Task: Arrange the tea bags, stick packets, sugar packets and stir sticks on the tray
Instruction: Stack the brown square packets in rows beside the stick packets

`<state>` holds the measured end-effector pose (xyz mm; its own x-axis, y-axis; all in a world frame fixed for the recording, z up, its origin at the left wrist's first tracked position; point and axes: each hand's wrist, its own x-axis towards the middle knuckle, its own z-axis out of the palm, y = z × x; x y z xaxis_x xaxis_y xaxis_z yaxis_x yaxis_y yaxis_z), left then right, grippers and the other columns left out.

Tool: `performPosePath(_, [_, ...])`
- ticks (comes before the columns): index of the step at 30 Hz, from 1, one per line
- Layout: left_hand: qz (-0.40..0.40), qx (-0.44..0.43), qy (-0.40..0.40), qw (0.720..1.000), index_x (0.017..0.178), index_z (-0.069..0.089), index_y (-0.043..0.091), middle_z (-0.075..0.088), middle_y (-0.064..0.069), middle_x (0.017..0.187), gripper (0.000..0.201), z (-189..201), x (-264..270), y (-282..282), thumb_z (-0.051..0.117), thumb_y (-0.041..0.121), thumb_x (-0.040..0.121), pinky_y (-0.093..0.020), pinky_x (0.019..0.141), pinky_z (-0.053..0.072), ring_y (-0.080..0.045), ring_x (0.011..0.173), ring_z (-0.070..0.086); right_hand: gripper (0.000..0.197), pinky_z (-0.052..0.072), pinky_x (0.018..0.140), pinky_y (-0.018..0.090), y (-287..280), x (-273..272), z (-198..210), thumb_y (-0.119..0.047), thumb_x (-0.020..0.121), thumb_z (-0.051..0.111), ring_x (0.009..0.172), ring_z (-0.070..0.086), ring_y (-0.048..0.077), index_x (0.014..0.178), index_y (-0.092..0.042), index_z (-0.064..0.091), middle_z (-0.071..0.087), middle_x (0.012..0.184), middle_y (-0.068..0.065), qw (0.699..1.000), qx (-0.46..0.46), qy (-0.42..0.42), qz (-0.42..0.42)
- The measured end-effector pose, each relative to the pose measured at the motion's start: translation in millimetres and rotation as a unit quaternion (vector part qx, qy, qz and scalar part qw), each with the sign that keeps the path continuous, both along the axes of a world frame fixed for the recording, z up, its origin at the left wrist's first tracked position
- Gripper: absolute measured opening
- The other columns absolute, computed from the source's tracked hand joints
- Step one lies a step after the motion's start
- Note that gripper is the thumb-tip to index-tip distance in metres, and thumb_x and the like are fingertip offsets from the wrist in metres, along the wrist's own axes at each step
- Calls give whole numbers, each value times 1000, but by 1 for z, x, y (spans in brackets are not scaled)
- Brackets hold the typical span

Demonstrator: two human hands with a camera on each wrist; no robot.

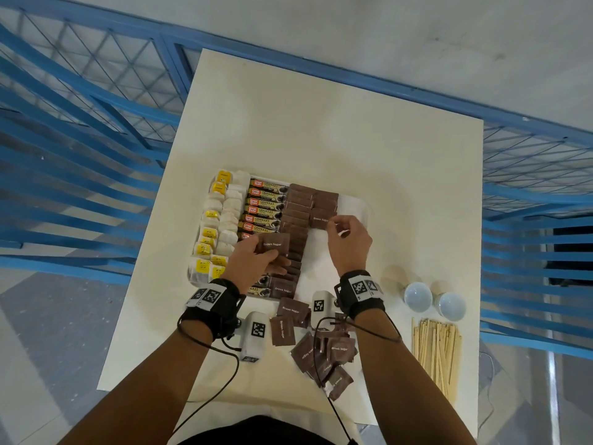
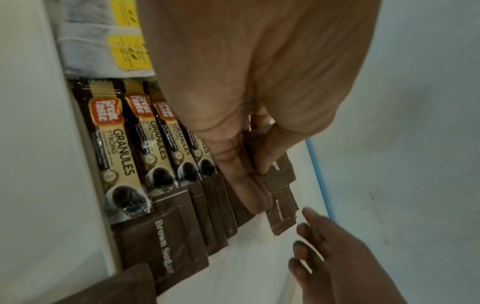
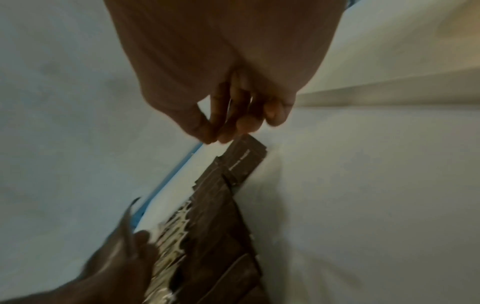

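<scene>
A white tray (image 1: 353, 207) holds tea bags (image 1: 221, 220) at its left, coffee stick packets (image 1: 263, 207) beside them, then rows of brown sugar packets (image 1: 298, 203). My left hand (image 1: 272, 256) hovers over the tray's near middle and grips a small stack of sugar packets (image 2: 283, 170) between thumb and fingers. My right hand (image 1: 333, 224) is at the right edge of the top packet (image 3: 246, 158) in the second sugar row. Its fingertips (image 3: 211, 139) are bunched just off the packet's corner with nothing between them. Loose sugar packets (image 1: 321, 351) and stir sticks (image 1: 436, 351) lie on the table.
Two white cups (image 1: 417, 295) stand at the right, just beyond the stir sticks. The right part of the tray is bare. A blue metal railing (image 1: 96, 107) surrounds the cream table (image 1: 321, 123) on the left, far and right sides.
</scene>
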<state>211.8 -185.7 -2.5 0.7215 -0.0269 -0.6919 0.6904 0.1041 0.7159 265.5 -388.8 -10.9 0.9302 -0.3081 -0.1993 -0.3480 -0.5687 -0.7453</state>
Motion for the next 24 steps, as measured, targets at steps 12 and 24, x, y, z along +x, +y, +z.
performPosePath(12, [52, 18, -9, 998, 107, 72, 13, 76, -20, 102, 28, 7, 2, -4, 69, 38, 94, -60, 81, 60, -41, 92, 75, 7, 59, 74, 33, 26, -7, 11, -28, 86, 78, 68, 67, 9, 83, -23, 74, 72, 73, -9, 971, 107, 57, 206])
performPosePath(24, [68, 71, -27, 995, 112, 72, 9, 69, -10, 82, 22, 8, 6, -9, 60, 25, 103, -51, 68, 63, -24, 65, 68, 17, 59, 77, 33, 22, -18, 11, -36, 88, 76, 75, 70, 13, 92, -20, 72, 74, 81, -6, 967, 100, 89, 218])
